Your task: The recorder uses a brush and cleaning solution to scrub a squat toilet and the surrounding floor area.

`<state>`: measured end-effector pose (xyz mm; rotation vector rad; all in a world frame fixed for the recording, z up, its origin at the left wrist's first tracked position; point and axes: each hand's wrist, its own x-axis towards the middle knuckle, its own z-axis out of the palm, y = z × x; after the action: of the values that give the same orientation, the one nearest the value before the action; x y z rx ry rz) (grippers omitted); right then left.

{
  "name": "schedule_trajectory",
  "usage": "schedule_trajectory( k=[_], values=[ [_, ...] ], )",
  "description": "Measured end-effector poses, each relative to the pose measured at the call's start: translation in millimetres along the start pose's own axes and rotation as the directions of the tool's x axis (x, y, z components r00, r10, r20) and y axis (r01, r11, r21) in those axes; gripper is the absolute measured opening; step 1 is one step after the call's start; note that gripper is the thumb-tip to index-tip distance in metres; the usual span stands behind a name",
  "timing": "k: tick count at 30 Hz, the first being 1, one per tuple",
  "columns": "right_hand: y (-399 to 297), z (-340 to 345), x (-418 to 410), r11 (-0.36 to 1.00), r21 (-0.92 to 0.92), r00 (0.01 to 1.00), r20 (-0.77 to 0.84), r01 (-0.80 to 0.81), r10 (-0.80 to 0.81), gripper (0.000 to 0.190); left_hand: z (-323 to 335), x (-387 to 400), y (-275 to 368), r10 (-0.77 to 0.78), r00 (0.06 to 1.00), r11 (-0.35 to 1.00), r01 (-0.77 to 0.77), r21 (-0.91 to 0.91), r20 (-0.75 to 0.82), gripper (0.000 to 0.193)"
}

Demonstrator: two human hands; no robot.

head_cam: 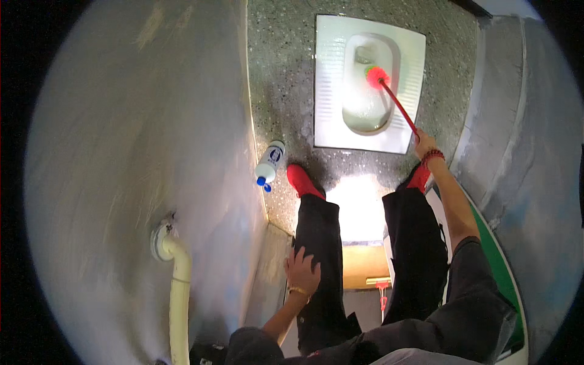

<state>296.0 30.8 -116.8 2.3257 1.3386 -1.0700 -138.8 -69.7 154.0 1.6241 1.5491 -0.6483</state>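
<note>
My right hand [425,144] grips the end of the red handle of a toilet brush [398,104]. The brush's round head, with pink and green bristles, is inside the basin of a white ceramic squat toilet [328,127] set into the floor. Wet, shiny patches show in the basin. My left hand [303,273] holds nothing; it rests on or just over my left thigh, fingers spread. On the floor left of my left shoe lies a white plastic bottle [269,165] with a blue cap that appears flipped up; it bears writing.
A grey wall [137,137] with a cream pipe [180,292] runs along the left. Another grey wall [538,137] stands at the right, beside a green door panel [490,246]. Behind my legs, a red-and-white mop [382,292] shows. Speckled terrazzo floor [283,91] surrounds the toilet.
</note>
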Motion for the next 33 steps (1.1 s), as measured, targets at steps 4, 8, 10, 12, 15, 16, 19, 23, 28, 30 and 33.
schedule_trajectory(
  k=[4,8,10,12,15,16,19,23,28,30,33],
  values=[
    [-48.3,-32.5,131.9,0.978,-0.189,0.990,0.127,0.091,-0.067,0.022,-5.9,6.7,3.9,-0.014,0.998,0.998,0.011,-0.059,-0.054,0.027],
    [-69.9,8.4,142.2,1.000,0.028,1.000,-0.003,-0.014,0.014,0.020,-9.1,16.4,10.9,-0.005,0.996,0.999,0.000,-0.053,-0.085,0.027],
    [-25.3,64.0,96.5,0.968,0.245,0.998,-0.048,0.047,-0.037,0.028,-9.4,7.0,19.6,0.033,0.994,0.997,-0.039,-0.061,-0.107,0.027],
    [-47.9,96.0,-4.0,0.931,0.366,0.998,-0.053,0.002,0.018,0.028,-6.6,5.1,16.8,-0.022,1.000,0.999,0.021,0.042,0.010,0.030],
    [-32.4,59.3,-131.7,0.966,0.225,0.960,0.271,-0.127,0.063,0.029,-0.6,1.1,13.8,-0.004,1.000,0.999,0.005,0.036,-0.015,0.031],
    [-13.6,57.0,-167.7,0.950,0.301,0.984,0.173,-0.084,0.032,0.030,-4.6,1.6,16.9,0.020,1.000,0.999,-0.019,0.034,-0.008,0.031],
    [24.2,82.9,-150.8,0.925,0.378,0.996,-0.086,0.043,-0.012,0.031,-3.9,11.3,20.6,0.015,0.999,0.999,-0.017,0.038,0.028,0.031],
    [0.0,66.4,5.6,0.916,0.375,0.971,-0.129,-0.141,0.202,0.031,-5.3,11.3,16.0,0.020,1.000,1.000,-0.020,0.022,0.010,0.028],
    [-5.1,74.4,49.2,0.819,0.568,0.990,-0.053,-0.081,0.135,0.033,-4.9,9.8,14.8,0.061,0.997,0.998,-0.060,0.018,-0.038,0.028],
    [-14.0,106.9,-33.4,0.936,0.333,0.991,-0.041,-0.109,0.130,0.032,-4.2,9.0,12.8,0.000,1.000,1.000,0.000,0.029,0.001,0.028],
    [-5.4,112.6,-98.9,0.887,0.454,0.983,-0.183,0.081,0.003,0.030,-5.0,9.0,12.2,-0.015,1.000,0.998,0.014,0.056,0.016,0.028]
  ],
)
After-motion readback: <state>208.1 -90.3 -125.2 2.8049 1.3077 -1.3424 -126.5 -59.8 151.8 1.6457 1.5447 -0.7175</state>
